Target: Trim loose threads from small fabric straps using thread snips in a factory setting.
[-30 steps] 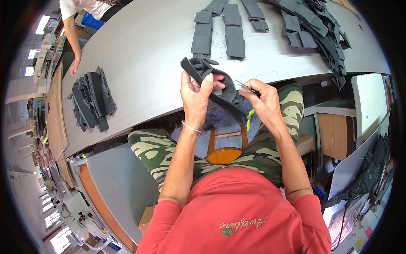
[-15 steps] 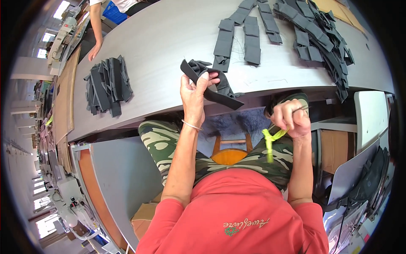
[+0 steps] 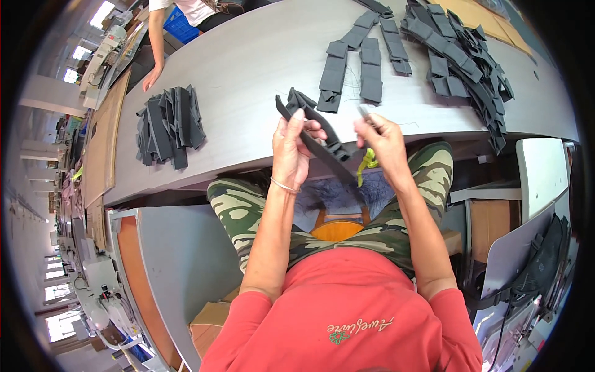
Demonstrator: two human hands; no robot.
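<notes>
You wear a red short-sleeved shirt (image 3: 365,282) whose left sleeve (image 3: 238,322) and right sleeve (image 3: 455,319) end near your elbows, leaving your forearms bare. Across its front runs a slanted line of pale, looping script (image 3: 359,327), and just beside that sits a small green emblem (image 3: 338,338), outlined like an open flower. Your trousers (image 3: 238,208) carry a camouflage print: irregular, rounded patches of cream, green and a near-black tone. A thin, pale bracelet (image 3: 284,186) circles your left wrist. Your left hand (image 3: 294,149) and right hand (image 3: 385,141) are both ungloved.
</notes>
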